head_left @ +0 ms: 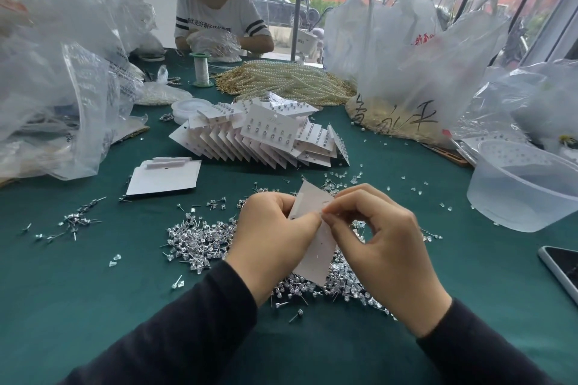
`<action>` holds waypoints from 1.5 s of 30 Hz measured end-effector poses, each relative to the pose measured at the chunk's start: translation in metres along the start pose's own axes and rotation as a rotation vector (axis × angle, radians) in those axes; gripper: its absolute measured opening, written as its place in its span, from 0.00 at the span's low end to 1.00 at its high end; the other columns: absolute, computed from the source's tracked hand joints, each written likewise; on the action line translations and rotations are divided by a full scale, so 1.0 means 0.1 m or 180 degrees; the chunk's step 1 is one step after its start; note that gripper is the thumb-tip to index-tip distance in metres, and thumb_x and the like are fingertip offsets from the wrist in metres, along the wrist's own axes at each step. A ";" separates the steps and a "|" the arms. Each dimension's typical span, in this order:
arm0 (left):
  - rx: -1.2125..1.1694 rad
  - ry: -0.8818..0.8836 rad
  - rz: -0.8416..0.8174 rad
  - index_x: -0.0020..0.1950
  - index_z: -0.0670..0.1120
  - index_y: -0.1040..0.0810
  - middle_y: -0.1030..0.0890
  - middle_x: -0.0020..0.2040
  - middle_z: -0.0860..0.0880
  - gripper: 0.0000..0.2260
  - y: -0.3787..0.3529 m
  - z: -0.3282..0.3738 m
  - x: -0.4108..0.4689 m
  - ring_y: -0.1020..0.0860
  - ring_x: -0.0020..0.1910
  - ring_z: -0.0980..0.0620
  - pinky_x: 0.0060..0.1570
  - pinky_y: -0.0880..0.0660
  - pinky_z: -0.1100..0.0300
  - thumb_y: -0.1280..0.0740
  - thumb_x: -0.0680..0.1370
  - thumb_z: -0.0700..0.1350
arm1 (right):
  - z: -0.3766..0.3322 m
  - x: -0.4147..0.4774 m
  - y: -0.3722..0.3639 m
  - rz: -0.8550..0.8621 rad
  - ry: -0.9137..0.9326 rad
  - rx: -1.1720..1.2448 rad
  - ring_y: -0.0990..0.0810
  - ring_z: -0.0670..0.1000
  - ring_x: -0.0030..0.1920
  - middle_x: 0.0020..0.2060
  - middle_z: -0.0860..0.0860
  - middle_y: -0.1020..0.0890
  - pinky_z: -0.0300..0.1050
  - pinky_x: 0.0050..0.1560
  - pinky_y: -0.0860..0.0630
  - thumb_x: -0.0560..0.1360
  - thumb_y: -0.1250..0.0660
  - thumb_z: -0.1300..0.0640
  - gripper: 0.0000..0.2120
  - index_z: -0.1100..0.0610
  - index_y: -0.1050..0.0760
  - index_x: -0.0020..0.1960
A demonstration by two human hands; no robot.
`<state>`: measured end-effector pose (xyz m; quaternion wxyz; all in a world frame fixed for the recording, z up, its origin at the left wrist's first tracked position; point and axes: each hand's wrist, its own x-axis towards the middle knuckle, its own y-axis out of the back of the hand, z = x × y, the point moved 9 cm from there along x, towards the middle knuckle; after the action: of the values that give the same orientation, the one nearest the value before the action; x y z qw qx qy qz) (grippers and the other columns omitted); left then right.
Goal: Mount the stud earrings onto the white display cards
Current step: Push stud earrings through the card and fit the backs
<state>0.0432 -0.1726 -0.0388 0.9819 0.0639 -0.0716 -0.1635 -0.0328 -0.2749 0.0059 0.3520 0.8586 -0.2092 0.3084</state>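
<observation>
My left hand (pixel 275 237) grips a white display card (pixel 316 255), held upright and tilted above the green table. My right hand (pixel 378 247) pinches something small against the card's face with thumb and forefinger; the item itself is hidden by the fingertips. A heap of loose silver stud earrings (pixel 200 239) lies under and left of my hands. Blank cards (pixel 165 180) are stacked at the left. Filled cards (pixel 266 137) fan out in a pile behind.
A clear plastic tub (pixel 525 187) stands at the right, with a phone (pixel 563 272) near the right edge. Plastic bags (pixel 403 66) and pearl strands (pixel 287 81) crowd the back. Another person (pixel 219 22) works across the table. Clear earring backs (pixel 344 178) are scattered.
</observation>
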 end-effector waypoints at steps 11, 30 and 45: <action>0.0139 -0.0096 0.0024 0.30 0.38 0.21 0.22 0.26 0.47 0.09 0.01 0.01 -0.01 0.28 0.24 0.55 0.22 0.33 0.67 0.31 0.70 0.38 | 0.17 -0.04 -0.09 -0.0063 -0.0356 0.0350 0.21 0.51 0.39 0.37 0.50 0.21 0.53 0.41 0.24 0.70 0.33 0.65 0.05 0.58 0.27 0.38; -0.0197 -0.0121 -0.0251 0.35 0.32 0.25 0.28 0.31 0.42 0.12 -0.06 0.02 0.00 0.31 0.31 0.49 0.33 0.34 0.54 0.34 0.74 0.39 | 0.03 0.01 0.02 0.0023 -0.0045 -0.0056 0.23 0.48 0.35 0.33 0.51 0.21 0.42 0.38 0.25 0.69 0.32 0.65 0.01 0.61 0.23 0.39; -0.0476 -0.0140 -0.0449 0.35 0.36 0.23 0.26 0.31 0.44 0.14 -0.10 0.04 -0.02 0.29 0.31 0.50 0.32 0.33 0.57 0.33 0.71 0.47 | -0.09 -0.02 0.04 0.0252 0.0172 -0.0257 0.26 0.45 0.33 0.32 0.50 0.22 0.33 0.37 0.28 0.68 0.33 0.66 0.03 0.60 0.24 0.37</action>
<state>0.0375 -0.1817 -0.0367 0.9681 -0.0083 -0.0761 -0.2384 -0.0400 -0.2711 0.0117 0.3794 0.8261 -0.2458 0.3365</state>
